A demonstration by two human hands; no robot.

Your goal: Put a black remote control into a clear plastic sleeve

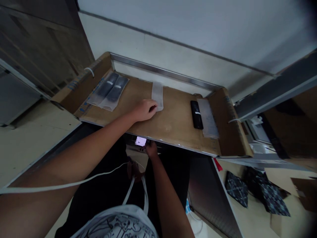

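Against the left hand (pixel 144 111) lies a clear plastic sleeve (pixel 157 92).

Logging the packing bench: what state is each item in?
Two black remotes in clear plastic bags: bagged, lying flat, side by side.
Bare black remote: unbagged, flat beside empty clear bag.
Clear plastic sleeve: empty, left hand on its end.
Small lit screen: on, right hand at it.

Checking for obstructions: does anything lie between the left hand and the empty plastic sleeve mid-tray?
Nothing visible does. The left hand touches the near end of the plastic sleeve, which lies flat on the cardboard tray. The black remote lies well off to the right, the bagged remotes to the left.
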